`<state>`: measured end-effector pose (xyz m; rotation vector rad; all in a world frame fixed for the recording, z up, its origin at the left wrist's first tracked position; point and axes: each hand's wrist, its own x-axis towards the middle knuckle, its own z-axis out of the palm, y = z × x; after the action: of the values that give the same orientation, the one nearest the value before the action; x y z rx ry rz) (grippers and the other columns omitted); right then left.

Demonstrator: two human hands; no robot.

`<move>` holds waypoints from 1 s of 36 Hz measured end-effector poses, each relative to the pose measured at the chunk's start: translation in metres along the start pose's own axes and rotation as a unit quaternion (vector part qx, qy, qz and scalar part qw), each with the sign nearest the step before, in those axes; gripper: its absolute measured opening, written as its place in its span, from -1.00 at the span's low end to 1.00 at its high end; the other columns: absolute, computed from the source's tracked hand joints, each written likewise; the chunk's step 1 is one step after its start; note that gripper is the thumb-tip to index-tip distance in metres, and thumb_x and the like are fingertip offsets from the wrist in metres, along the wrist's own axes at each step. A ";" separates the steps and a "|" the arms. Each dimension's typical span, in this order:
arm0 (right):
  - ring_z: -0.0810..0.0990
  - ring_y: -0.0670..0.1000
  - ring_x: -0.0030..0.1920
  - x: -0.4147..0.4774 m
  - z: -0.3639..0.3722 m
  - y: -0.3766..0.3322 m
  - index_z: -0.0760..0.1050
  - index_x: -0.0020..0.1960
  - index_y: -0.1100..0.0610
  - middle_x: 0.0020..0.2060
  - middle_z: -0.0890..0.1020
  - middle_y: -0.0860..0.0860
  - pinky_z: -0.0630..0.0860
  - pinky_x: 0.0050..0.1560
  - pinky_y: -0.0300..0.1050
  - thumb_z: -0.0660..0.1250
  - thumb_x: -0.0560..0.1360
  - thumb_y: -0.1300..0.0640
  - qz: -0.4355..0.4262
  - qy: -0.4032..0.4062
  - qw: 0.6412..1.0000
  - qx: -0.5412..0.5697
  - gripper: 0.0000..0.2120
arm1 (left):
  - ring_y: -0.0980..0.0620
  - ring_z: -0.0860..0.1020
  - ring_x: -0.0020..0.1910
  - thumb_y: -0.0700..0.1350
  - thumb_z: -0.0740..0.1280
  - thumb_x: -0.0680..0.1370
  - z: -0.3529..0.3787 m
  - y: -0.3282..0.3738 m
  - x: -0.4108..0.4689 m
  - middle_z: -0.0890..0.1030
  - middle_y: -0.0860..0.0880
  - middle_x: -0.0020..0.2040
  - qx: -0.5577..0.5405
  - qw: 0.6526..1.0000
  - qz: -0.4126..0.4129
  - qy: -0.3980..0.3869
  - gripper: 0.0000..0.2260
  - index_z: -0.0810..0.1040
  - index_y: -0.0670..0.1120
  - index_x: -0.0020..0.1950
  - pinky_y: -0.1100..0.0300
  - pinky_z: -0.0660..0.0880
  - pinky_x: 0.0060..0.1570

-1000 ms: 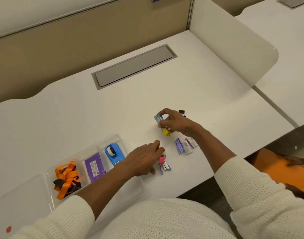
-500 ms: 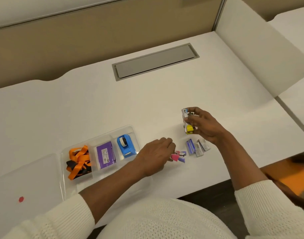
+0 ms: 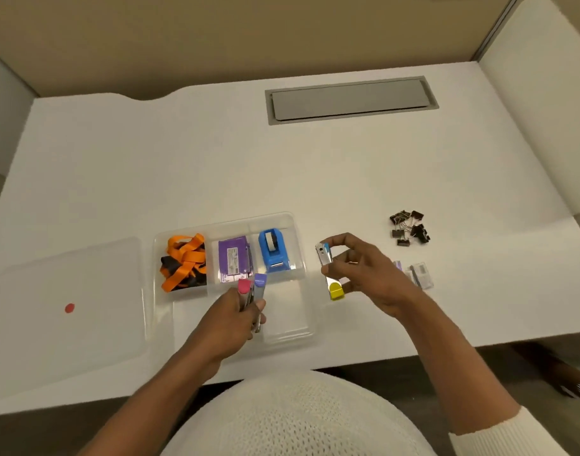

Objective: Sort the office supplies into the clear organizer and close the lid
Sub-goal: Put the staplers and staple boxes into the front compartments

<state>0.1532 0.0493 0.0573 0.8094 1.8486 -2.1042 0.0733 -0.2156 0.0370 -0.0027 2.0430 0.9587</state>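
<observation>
holding staplers point(image 3: 330, 273), clear organizer point(image 3: 302, 320) — lid point(image 3: 68, 281) off

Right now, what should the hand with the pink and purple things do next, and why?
Probably lower the left hand a little and let go of the pink and purple staplers into the clear organizer. That hand already holds them above the organizer's bare front compartment, while the back compartments hold the orange lanyards, purple box and blue tape dispenser.

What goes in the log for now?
left hand: holds pink and purple staplers over organizer | right hand: holds blue and yellow staplers
</observation>
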 end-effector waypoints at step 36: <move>0.67 0.00 -0.09 -0.008 0.110 0.041 0.59 0.23 0.06 0.02 0.72 0.02 0.40 -0.17 -0.24 0.43 0.59 0.11 -0.037 0.179 0.851 -0.493 -0.78 | 0.18 0.63 -0.28 0.07 0.48 0.59 0.009 0.006 -0.004 0.63 0.14 -0.20 0.132 0.986 0.066 0.076 -0.88 0.58 0.11 -0.01 0.33 0.45 -0.31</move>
<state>0.1526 -0.0661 0.0331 0.8444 2.7308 -0.7544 0.0802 -0.2073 0.0401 0.2092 2.3223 0.7786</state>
